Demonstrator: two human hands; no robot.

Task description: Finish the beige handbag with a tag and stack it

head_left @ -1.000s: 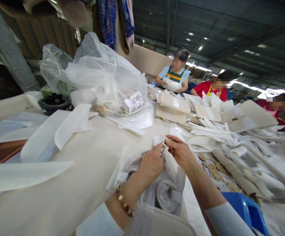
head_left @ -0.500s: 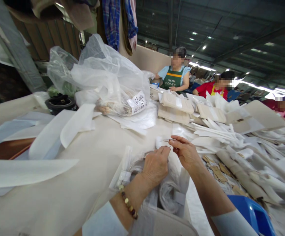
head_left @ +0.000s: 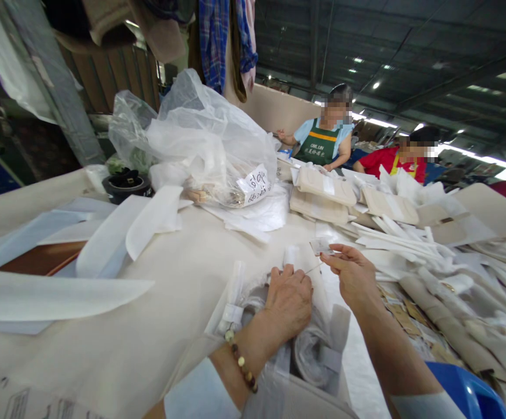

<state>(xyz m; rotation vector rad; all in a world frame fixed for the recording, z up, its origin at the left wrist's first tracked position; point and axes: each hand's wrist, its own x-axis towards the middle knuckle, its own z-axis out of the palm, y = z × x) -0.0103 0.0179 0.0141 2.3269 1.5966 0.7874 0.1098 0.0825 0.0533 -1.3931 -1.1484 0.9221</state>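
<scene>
My left hand (head_left: 288,299), with a beaded bracelet at the wrist, is closed at the top of a pale bag wrapped in clear plastic (head_left: 274,366). Its fingertips are partly hidden, but a thin string (head_left: 314,267) runs from them to my right hand (head_left: 351,270). The right thumb and forefinger pinch the string's other end. By those fingertips is a small clear tag or packet (head_left: 320,247), too small to make out. Rolled straps in plastic (head_left: 312,355) lie below the hands, with a white wrapped end (head_left: 234,314) to their left.
White paper sheets (head_left: 109,233) and a brown piece (head_left: 39,259) lie at left. A large plastic bag (head_left: 218,139) and a black round object (head_left: 127,186) stand behind. Beige bags (head_left: 323,186) and wrapped straps are heaped at right, above a blue bin (head_left: 462,390). Co-workers sit beyond.
My right hand has drawn away from the left, and the string now shows stretched between them. The small clear tag has come up by the right fingertips. The view has shifted slightly left.
</scene>
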